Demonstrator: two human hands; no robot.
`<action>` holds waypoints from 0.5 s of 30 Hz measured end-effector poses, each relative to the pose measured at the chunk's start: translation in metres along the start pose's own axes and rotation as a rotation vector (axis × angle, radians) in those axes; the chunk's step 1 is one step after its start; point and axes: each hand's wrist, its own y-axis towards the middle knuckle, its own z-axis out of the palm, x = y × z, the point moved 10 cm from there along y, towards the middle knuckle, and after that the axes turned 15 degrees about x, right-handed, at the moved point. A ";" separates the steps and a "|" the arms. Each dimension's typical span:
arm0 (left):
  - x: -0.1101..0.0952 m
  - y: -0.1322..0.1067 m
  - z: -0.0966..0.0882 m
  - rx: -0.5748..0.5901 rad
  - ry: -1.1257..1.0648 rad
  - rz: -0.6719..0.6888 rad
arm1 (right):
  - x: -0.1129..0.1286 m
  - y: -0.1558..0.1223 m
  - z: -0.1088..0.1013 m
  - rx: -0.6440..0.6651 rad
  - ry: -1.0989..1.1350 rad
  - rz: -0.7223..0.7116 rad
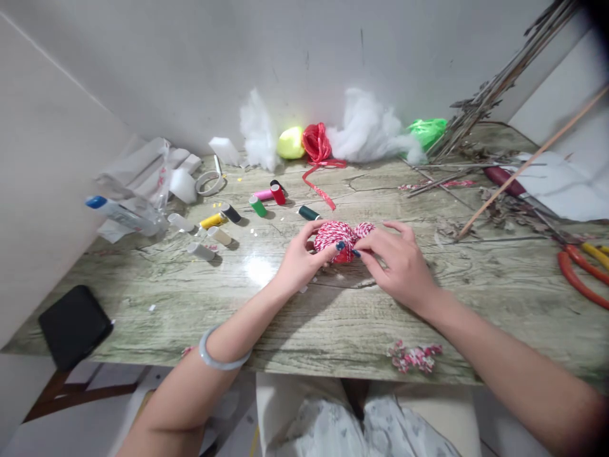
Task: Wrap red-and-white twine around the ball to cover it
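A ball of red and white twisted string point(339, 236) rests on the wood-grain table point(295, 317) near the middle. My left hand point(301, 261) curls round its left side, thumb pressed on the string. My right hand point(398, 259) pinches the ball's right side with thumb and forefinger, the other fingers spread above it. Both hands grip the same ball. A pale bangle point(219, 353) sits on my left wrist.
Several thread spools point(259, 204) lie left of the ball, beside a glue bottle point(117, 213) and crumpled plastic. White stuffing point(368, 134), red ribbon point(318, 145) and a yellow ball line the wall. Dry twigs point(495, 89), orange-handled pliers point(583, 270), a black phone point(73, 324) and red-white scraps point(413, 357) lie around.
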 end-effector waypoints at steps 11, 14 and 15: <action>0.000 -0.001 0.012 0.084 -0.175 -0.048 | 0.015 0.001 0.014 0.092 -0.180 -0.103; -0.011 -0.002 0.008 0.064 -0.048 0.040 | 0.024 0.001 0.013 0.094 -0.204 -0.155; -0.012 -0.002 0.006 0.047 -0.031 0.053 | 0.026 0.001 0.012 0.090 -0.210 -0.166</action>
